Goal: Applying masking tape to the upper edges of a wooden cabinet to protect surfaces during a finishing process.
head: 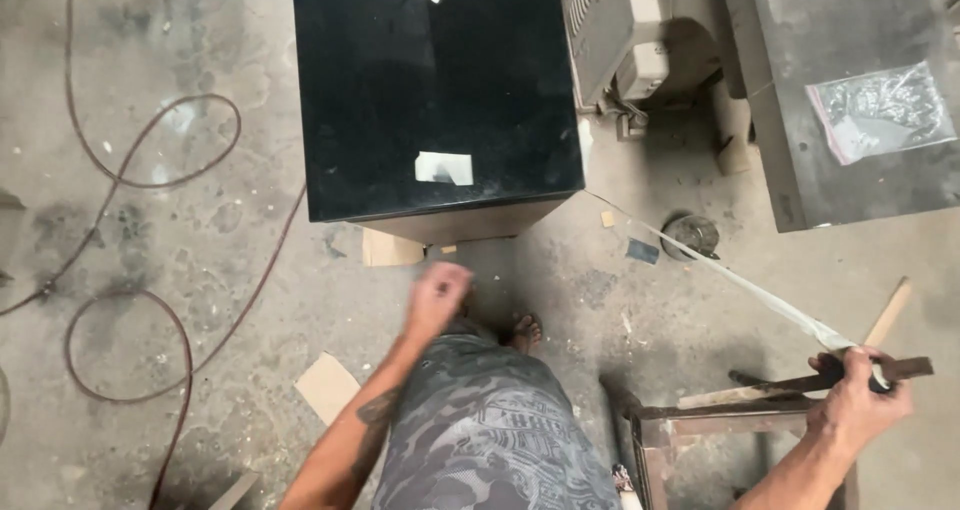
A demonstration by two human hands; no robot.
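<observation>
My right hand [855, 395] grips a roll of clear tape [878, 375] at the lower right. A stretched strip of tape [730, 275] runs from the roll up and left to the corner of a glossy black cabinet [430, 90]. My left hand [437, 295] hangs in a loose fist in front of the cabinet's near edge and holds nothing that I can see. Below it are my patterned shorts [490, 430] and one bare foot [523, 330].
A wooden stool frame [720, 415] stands under my right hand. A brown cable [130, 270] loops over the concrete floor at left. A grey machine [620, 30], a grey bench [850, 170] with a plastic bag [880, 110], a round tin [690, 235] and cardboard scraps [325, 385] lie around.
</observation>
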